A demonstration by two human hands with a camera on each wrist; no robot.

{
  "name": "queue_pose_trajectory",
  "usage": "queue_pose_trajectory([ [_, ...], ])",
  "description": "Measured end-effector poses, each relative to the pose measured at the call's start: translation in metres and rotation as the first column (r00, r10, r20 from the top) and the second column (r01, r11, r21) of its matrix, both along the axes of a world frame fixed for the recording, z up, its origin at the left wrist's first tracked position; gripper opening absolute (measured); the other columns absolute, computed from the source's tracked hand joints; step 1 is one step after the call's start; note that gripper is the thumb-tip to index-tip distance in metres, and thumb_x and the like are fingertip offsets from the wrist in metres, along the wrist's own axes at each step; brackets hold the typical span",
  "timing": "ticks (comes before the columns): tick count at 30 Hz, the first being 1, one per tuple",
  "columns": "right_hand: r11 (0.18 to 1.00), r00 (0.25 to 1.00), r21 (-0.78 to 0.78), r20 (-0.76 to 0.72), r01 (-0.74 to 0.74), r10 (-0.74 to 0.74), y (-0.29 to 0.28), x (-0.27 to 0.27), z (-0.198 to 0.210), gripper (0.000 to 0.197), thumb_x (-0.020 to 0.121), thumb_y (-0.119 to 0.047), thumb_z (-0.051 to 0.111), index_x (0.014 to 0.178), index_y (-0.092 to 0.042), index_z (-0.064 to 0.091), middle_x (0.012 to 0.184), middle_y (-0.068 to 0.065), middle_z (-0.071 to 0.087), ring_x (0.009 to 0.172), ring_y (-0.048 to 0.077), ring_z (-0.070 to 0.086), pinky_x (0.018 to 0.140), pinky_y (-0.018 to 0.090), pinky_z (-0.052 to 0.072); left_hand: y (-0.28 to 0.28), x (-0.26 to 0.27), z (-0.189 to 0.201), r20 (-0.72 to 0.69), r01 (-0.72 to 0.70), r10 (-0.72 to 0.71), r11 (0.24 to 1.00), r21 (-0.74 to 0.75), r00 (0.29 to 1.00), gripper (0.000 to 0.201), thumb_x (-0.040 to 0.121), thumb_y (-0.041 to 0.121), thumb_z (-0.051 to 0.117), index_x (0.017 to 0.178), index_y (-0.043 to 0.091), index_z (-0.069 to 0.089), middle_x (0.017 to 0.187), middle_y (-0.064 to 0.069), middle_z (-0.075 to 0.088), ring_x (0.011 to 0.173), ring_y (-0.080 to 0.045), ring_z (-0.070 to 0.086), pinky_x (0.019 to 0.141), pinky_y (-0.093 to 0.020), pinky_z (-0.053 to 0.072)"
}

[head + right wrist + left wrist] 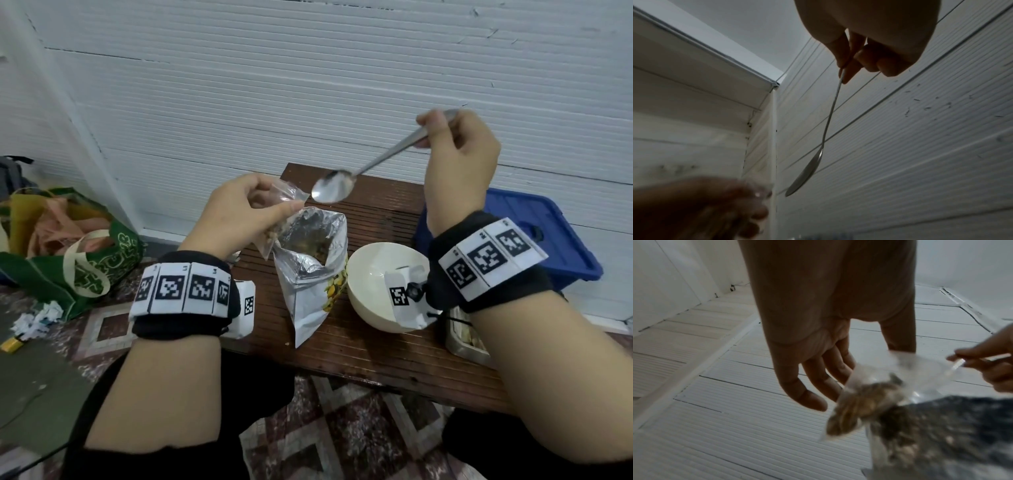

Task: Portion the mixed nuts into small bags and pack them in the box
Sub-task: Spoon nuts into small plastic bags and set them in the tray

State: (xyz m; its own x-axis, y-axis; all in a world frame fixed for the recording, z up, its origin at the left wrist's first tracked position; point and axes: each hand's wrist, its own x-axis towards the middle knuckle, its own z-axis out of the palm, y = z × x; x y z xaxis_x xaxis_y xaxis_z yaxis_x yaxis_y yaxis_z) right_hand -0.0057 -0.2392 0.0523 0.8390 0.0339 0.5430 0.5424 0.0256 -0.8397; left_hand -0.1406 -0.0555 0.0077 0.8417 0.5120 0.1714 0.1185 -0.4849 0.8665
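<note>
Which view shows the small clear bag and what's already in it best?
The left wrist view: the small clear bag fills the foreground, nuts showing through its lower half. The head view shows it smaller, pinched by the left hand. The right wrist view shows only a blurred edge.

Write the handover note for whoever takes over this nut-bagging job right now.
Left hand: pinches the small clear bag by its top; some nuts are already inside.
Right hand: holds the spoon by its handle end; its scoop looks empty beside the bag's mouth.
Foil nut bag stands open on the wooden table, the white bowl to its right, the blue box behind.
Done: one bag partly filled.
Left: top up, seal, pack it, then the rest.
</note>
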Motion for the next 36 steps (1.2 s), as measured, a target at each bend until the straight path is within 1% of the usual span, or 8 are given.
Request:
queue_pose_trajectory([
  [6,0.877,0.97,-0.451,0.085,-0.168,0.23,0.01,-0.017,-0.048,0.015,0.094,-0.022,0.057,0.092,-0.014,0.07,0.075,-0.009,0.063,0.069,-0.005,0.053,0.064,0.01,0.039,0.001,-0.002,-0.004,-0.108,0.059,-0.059,0.998,-0.002,0.992,0.047,0.06,0.052,0.077,0.1,0.031,0.066,0.09,0.011,0.069,0.087,0.0,0.064,0.08,-0.021,0.05],
  [8,0.766,0.913,-0.621,0.196,-0.168,0.358,0.014,-0.024,-0.064,0.017,0.093,-0.021,0.057,0.093,-0.012,0.071,0.079,-0.001,0.065,0.077,0.009,0.056,0.073,0.022,0.042,-0.001,-0.001,-0.004,-0.107,0.071,-0.073,0.997,-0.021,0.992,0.052,0.056,0.054,0.077,0.101,0.03,0.068,0.088,0.011,0.07,0.087,-0.001,0.066,0.082,-0.024,0.052],
  [11,0.67,0.844,-0.729,0.268,-0.137,0.464,0.018,-0.031,-0.08,0.017,0.091,-0.019,0.058,0.085,-0.009,0.069,0.07,0.002,0.061,0.068,0.015,0.049,0.065,0.023,0.03,-0.001,-0.001,-0.004,-0.115,0.084,-0.086,0.996,-0.022,0.99,0.055,0.055,0.055,0.077,0.103,0.029,0.069,0.087,0.011,0.073,0.087,-0.001,0.067,0.089,-0.031,0.054],
  [15,0.69,0.915,-0.683,0.079,-0.239,0.395,0.02,-0.034,-0.083,0.017,0.093,-0.016,0.058,0.083,-0.005,0.066,0.073,0.002,0.061,0.072,0.02,0.056,0.067,0.033,0.043,-0.001,-0.002,-0.004,-0.137,0.075,-0.077,0.997,-0.021,0.988,0.044,0.064,0.047,0.08,0.101,0.028,0.068,0.087,0.011,0.073,0.087,0.0,0.068,0.085,-0.027,0.054],
  [20,0.784,0.973,-0.577,-0.102,-0.228,0.208,0.02,-0.03,-0.079,0.016,0.093,-0.017,0.057,0.085,-0.008,0.067,0.069,-0.003,0.059,0.068,0.012,0.051,0.063,0.024,0.036,-0.005,0.0,-0.001,-0.161,0.064,-0.061,0.998,0.012,0.985,0.033,0.069,0.043,0.08,0.095,0.03,0.064,0.082,0.012,0.071,0.075,0.008,0.065,0.056,-0.005,0.046],
  [27,0.884,0.967,-0.431,-0.242,-0.181,0.08,0.018,-0.02,-0.068,0.026,0.095,-0.018,0.053,0.071,-0.016,0.064,0.075,0.004,0.065,0.069,0.013,0.054,0.068,0.027,0.044,-0.006,-0.002,-0.001,-0.173,0.072,-0.068,0.997,0.015,0.983,0.036,0.068,0.047,0.079,0.098,0.031,0.065,0.088,0.012,0.07,0.088,0.004,0.062,0.072,-0.011,0.042],
  [32,0.935,0.935,-0.341,-0.353,-0.098,-0.031,0.013,-0.006,-0.063,0.035,0.096,-0.017,0.051,0.062,-0.019,0.06,0.077,-0.003,0.066,0.07,0.0,0.054,0.062,0.017,0.04,-0.003,-0.007,0.003,-0.127,0.078,-0.074,0.997,0.027,0.989,0.024,0.069,0.041,0.079,0.087,0.037,0.064,0.086,0.014,0.068,0.076,0.012,0.061,0.067,-0.006,0.044],
  [36,0.958,0.917,-0.284,-0.39,-0.037,-0.081,0.007,0.003,-0.059,0.037,0.095,-0.016,0.051,0.06,-0.019,0.059,0.073,-0.007,0.065,0.07,0.002,0.055,0.062,0.017,0.039,0.004,-0.009,0.002,-0.105,0.041,-0.036,0.998,0.051,0.994,0.036,0.066,0.041,0.081,0.098,0.03,0.07,0.084,0.013,0.067,0.076,0.009,0.061,0.071,-0.012,0.046],
])
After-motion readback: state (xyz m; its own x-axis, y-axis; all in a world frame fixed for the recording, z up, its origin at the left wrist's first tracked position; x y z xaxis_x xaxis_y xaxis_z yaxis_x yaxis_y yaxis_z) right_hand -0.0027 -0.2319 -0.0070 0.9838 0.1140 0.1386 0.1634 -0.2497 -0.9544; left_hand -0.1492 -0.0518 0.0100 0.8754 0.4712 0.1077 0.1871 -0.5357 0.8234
